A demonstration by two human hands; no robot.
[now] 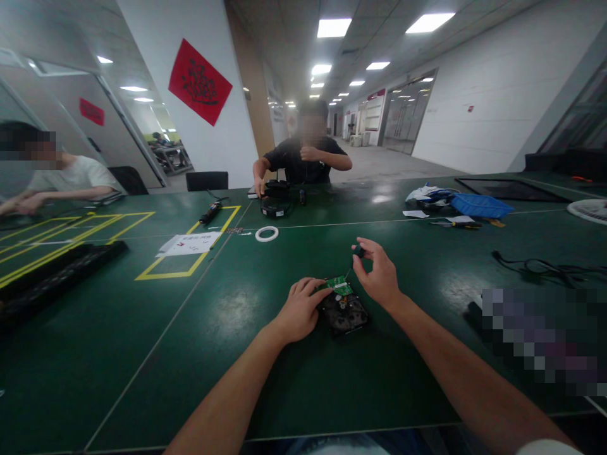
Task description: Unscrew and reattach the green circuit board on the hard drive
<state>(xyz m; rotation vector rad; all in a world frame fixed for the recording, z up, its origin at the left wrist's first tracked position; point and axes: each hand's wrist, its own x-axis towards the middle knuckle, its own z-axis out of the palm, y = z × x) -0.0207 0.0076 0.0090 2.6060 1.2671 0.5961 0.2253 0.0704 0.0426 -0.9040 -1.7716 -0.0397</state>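
A black hard drive [344, 312] with a small green circuit board [340, 285] at its far end lies on the green table [227, 328] in front of me. My left hand [300, 309] rests curled on the drive's left edge, fingers touching the board. My right hand [377, 273] hovers just right of the board, fingers pinched on the dark handle of a thin tool, likely a small screwdriver [357, 252], whose tip points down at the board.
A white tape ring [266, 234] and a paper sheet [190, 243] lie further back. A person opposite handles black gear [275, 197]. Another person sits at the far left. A blue tray [480, 205] and black cables [545, 268] lie on the right, a black keyboard-like bar [57, 272] on the left.
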